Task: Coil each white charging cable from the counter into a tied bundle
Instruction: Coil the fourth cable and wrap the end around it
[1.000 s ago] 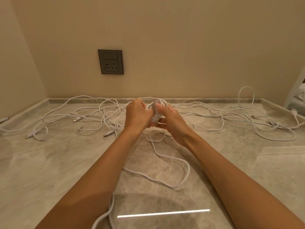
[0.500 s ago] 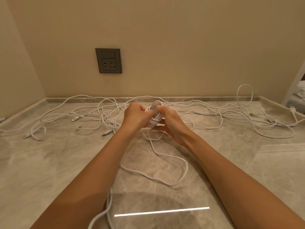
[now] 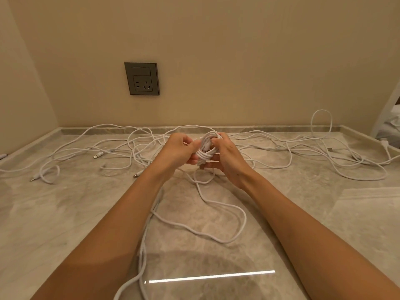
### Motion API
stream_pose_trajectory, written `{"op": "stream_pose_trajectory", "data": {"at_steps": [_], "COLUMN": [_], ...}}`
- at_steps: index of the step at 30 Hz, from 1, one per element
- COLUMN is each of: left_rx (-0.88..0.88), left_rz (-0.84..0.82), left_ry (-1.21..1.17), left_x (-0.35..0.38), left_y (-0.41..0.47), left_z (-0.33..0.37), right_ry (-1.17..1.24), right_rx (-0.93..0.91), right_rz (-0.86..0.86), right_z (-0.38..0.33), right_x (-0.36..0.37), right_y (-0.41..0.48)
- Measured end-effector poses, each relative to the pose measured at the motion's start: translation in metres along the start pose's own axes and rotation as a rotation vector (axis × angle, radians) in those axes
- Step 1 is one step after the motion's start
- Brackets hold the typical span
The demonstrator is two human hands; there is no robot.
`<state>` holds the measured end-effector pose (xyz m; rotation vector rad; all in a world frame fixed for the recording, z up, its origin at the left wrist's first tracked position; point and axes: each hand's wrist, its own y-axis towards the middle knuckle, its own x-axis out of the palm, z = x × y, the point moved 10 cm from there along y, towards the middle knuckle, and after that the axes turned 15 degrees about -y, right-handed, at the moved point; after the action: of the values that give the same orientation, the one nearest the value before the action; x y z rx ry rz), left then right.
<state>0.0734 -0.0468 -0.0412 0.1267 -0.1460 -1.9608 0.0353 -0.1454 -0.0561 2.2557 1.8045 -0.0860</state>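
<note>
"White coil, which hands have it?"

"Both, in the head view. The left hand (image 3: 177, 150) has a closed grip, fingers curled and pinching the coiled bundle (image 3: 206, 148) at its left side. The right hand (image 3: 227, 156) wraps its grip round the right side, fingertips under the coil."

"Where is it, and which way does it lie?"

"Lifted above the grey stone tabletop (image 3: 65, 213), near the middle. Its long axis stands roughly upright, the top leaning right, with turns wound crosswise round its waist."

"Any slack?"

"A loose tail (image 3: 245, 221) drops from the bundle and loops on the tabletop between the forearms. More white cables sprawl behind, one connector (image 3: 98, 155) at left, below a dark wall socket (image 3: 141, 79)."
</note>
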Motion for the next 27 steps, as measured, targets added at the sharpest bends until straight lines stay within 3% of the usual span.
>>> {"op": "stream_pose_trajectory", "data": {"at_steps": [5, 10, 15, 19, 22, 27], "left_rx": [-0.102, -0.068, -0.044, 0.127, 0.145, 0.164], "left_rz": [-0.155, -0.121, -0.012, 0.119, 0.127, 0.038], "left_ry": [-0.257, -0.246, 0.004, 0.322, 0.311, 0.222], "left_x": [0.015, 0.014, 0.003, -0.007, -0.011, -0.007], "left_y": [-0.009, -0.013, -0.01, -0.004, -0.003, -0.002], "left_z": [0.003, 0.008, 0.006, 0.02, 0.021, 0.025], "right_ry": [0.112, 0.158, 0.101, 0.151, 0.139, 0.061], "right_rx": [0.009, 0.013, 0.024, 0.007, -0.058, -0.095], "right_rz": [0.017, -0.017, -0.033, -0.159, -0.268, -0.217], "right_z": [-0.002, -0.001, 0.001, -0.001, -0.009, -0.009], "right_x": [-0.008, -0.005, -0.001, 0.009, 0.014, 0.006], "right_y": [0.001, 0.002, -0.001, -0.005, -0.01, -0.007]}}
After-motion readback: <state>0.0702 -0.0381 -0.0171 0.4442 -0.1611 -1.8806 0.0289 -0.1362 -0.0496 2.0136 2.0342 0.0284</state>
